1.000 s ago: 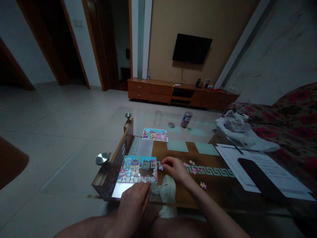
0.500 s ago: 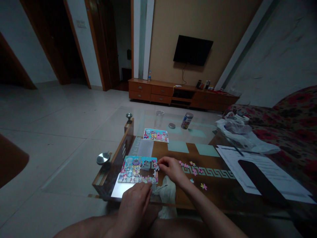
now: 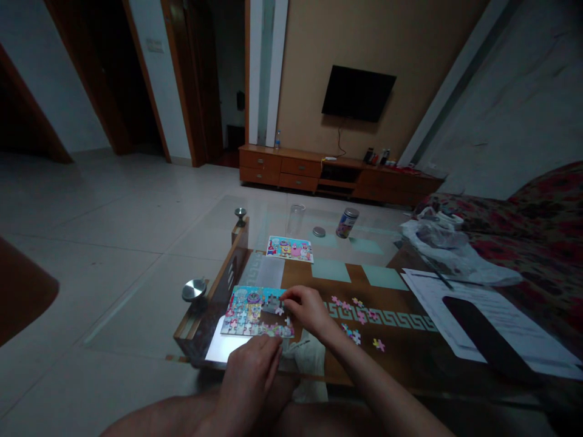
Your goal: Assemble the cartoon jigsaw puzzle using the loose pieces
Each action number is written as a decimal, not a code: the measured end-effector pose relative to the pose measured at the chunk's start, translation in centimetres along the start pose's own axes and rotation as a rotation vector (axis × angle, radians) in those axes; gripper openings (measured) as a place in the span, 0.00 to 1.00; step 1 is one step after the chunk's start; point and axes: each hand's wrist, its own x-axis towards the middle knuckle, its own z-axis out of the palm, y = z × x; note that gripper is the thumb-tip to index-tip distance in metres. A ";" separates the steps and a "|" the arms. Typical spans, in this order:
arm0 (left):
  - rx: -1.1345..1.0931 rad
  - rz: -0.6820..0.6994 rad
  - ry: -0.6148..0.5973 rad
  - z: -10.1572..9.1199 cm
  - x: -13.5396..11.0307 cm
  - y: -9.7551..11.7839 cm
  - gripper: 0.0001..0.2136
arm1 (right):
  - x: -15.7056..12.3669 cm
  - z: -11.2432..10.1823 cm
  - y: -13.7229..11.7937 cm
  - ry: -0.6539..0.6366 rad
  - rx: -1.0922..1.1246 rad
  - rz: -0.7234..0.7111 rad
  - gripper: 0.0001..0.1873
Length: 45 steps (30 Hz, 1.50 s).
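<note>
A partly assembled cartoon jigsaw puzzle (image 3: 243, 315) lies on the glass table, with a gap of bare grey backing in its right half. Over that gap is my right hand (image 3: 307, 309), thumb and fingers pinched on a small puzzle piece (image 3: 279, 311). My left hand (image 3: 255, 362) rests at the puzzle's near edge, fingers curled together; what they hold, if anything, is hidden. Loose pink and yellow puzzle pieces (image 3: 361, 316) lie to the right, with pale blue pieces (image 3: 354, 335) closer to my right forearm.
Beyond the puzzle lies a matching picture card (image 3: 290, 249). Further back stand a clear cup (image 3: 297, 218) and a printed tin (image 3: 347, 223), its lid (image 3: 319, 232) beside it. Papers (image 3: 483, 321), a dark long object (image 3: 487, 337) and a plastic bag (image 3: 450, 243) are at right.
My right hand has moved left from the puzzle's right edge to over the gap. The view has shifted slightly. My left hand stays at the near edge.
</note>
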 end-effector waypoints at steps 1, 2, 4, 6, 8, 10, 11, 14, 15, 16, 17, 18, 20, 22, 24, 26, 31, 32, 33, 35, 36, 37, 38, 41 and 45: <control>-0.014 -0.001 0.018 0.0 0.0 -0.1 0.12 | 0.0 -0.2 0.2 0.012 -0.004 0.002 0.10; -0.028 -0.005 0.042 -0.1 0.1 -0.3 0.12 | 0.0 -0.4 0.4 0.022 -0.005 0.000 0.10; -0.043 -0.019 0.097 -0.5 0.6 -0.7 0.11 | 0.0 -0.9 0.8 0.039 -0.004 -0.008 0.10; -0.015 -0.033 0.123 -1.2 1.7 -1.1 0.11 | 0.0 -1.2 1.4 0.051 -0.013 -0.007 0.10; 0.068 -0.043 0.085 -2.0 3.3 -1.5 0.10 | -0.1 -1.4 1.8 0.056 -0.025 0.006 0.10; 0.139 -0.020 0.002 -2.5 5.1 -1.8 0.10 | -0.3 -1.6 2.1 0.058 -0.039 0.018 0.10; 0.158 0.006 -0.040 -2.6 6.0 -2.0 0.11 | -0.4 -1.6 2.3 0.055 -0.049 0.021 0.09; 0.186 0.095 -0.131 -2.3 7.9 -2.5 0.11 | -0.6 -1.7 2.6 0.040 -0.076 0.037 0.10; 0.189 0.120 -0.149 -2.1 8.3 -2.7 0.10 | -0.7 -1.8 2.7 0.034 -0.077 0.043 0.10; 0.188 0.140 -0.161 -1.9 8.6 -2.8 0.10 | -0.7 -1.8 2.8 0.029 -0.074 0.046 0.10; 0.184 0.150 -0.167 -1.7 8.8 -3.0 0.10 | -0.8 -1.8 2.9 0.026 -0.070 0.046 0.10; 0.178 0.152 -0.169 -1.6 8.9 -3.0 0.09 | -0.8 -1.8 2.9 0.022 -0.070 0.045 0.10; 0.164 0.139 -0.164 -1.3 8.9 -3.1 0.09 | -0.8 -1.9 2.9 0.013 -0.086 0.036 0.10; 0.151 0.117 -0.158 -1.1 8.8 -3.1 0.09 | -0.9 -1.9 2.7 0.003 -0.114 0.030 0.10; 0.146 0.100 -0.169 -1.0 8.8 -3.1 0.08 | -0.9 -1.9 2.6 -0.004 -0.140 0.026 0.09; 0.145 0.089 -0.197 -0.9 8.9 -3.1 0.08 | -0.9 -2.0 2.5 -0.010 -0.156 0.021 0.09; 0.137 0.081 -0.238 -0.9 9.0 -2.8 0.10 | -1.1 -2.0 2.6 -0.018 -0.160 0.005 0.09; 0.139 0.078 -0.239 -0.9 9.0 -2.7 0.10 | -1.1 -2.1 2.6 -0.018 -0.157 0.000 0.09; 0.144 0.077 -0.240 -0.9 9.0 -2.7 0.09 | -1.1 -2.1 2.6 -0.016 -0.155 -0.006 0.09; 0.164 0.071 -0.235 -0.8 8.8 -2.5 0.09 | -1.2 -2.2 2.5 -0.011 -0.151 -0.012 0.09; 0.179 0.065 -0.231 -0.7 8.8 -2.4 0.08 | -1.2 -2.2 2.5 -0.007 -0.149 -0.014 0.09; 0.196 0.056 -0.226 -0.7 8.7 -2.3 0.07 | -1.2 -2.2 2.5 -0.001 -0.146 -0.016 0.09; 0.211 0.043 -0.222 -0.7 8.6 -2.3 0.06 | -1.2 -2.3 2.6 0.005 -0.143 -0.019 0.09; 0.233 0.003 -0.211 -0.8 8.4 -2.1 0.04 | -1.3 -2.3 2.8 0.025 -0.135 -0.030 0.08; 0.202 -0.015 -0.209 -0.9 8.4 -2.0 0.03 | -1.3 -2.3 3.0 0.038 -0.134 -0.035 0.08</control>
